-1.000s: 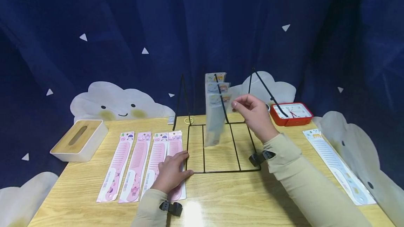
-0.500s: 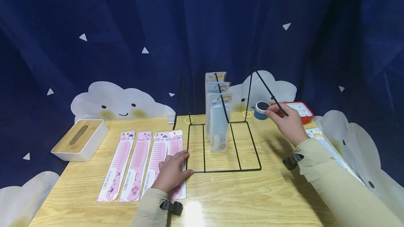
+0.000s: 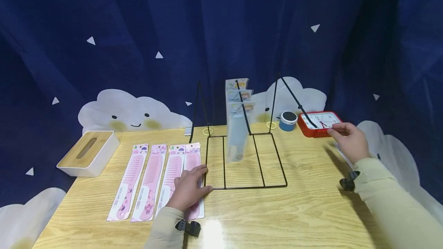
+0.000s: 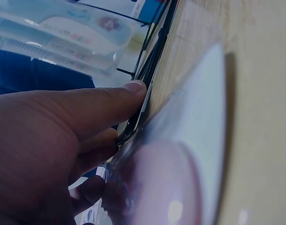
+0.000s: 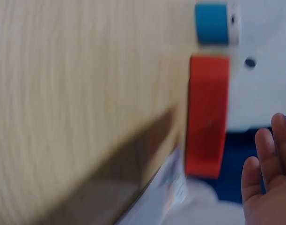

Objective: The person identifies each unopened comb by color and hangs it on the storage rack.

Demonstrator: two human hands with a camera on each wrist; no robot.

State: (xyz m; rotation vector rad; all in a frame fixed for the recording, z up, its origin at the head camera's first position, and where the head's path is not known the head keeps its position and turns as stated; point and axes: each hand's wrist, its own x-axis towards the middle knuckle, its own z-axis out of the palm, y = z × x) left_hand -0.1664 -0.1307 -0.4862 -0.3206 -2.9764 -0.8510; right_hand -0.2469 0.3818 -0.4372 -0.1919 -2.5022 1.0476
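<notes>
My left hand (image 3: pixel 188 188) holds the front left corner of a black wire display rack (image 3: pixel 250 186), thumb and fingers on the wire. Beneath that hand lies a pink packaged comb (image 3: pixel 192 160), partly covered. Several blue packaged combs (image 3: pixel 238 130) hang one behind another from the rack's middle hook. The right hand (image 3: pixel 351 143) is in the air at the right, fingers loosely bent, holding nothing. Beyond its fingertips stands a red clock (image 3: pixel 320 123); another blue packaged comb (image 5: pixel 157 197) lies below the hand, mostly hidden in the head view.
Other pink packaged combs (image 3: pixel 150 181) lie in a row left of the rack. A tissue box (image 3: pixel 89 153) stands at the far left. A blue round speaker-like object (image 3: pixel 288 122) sits beside the clock. The rack's outer hooks (image 3: pixel 294 99) stick up and forward.
The right hand has moved right, away from the hanging combs, past the blue round object to the clock's front. The front hanging comb swings slightly. The left hand stays in place.
</notes>
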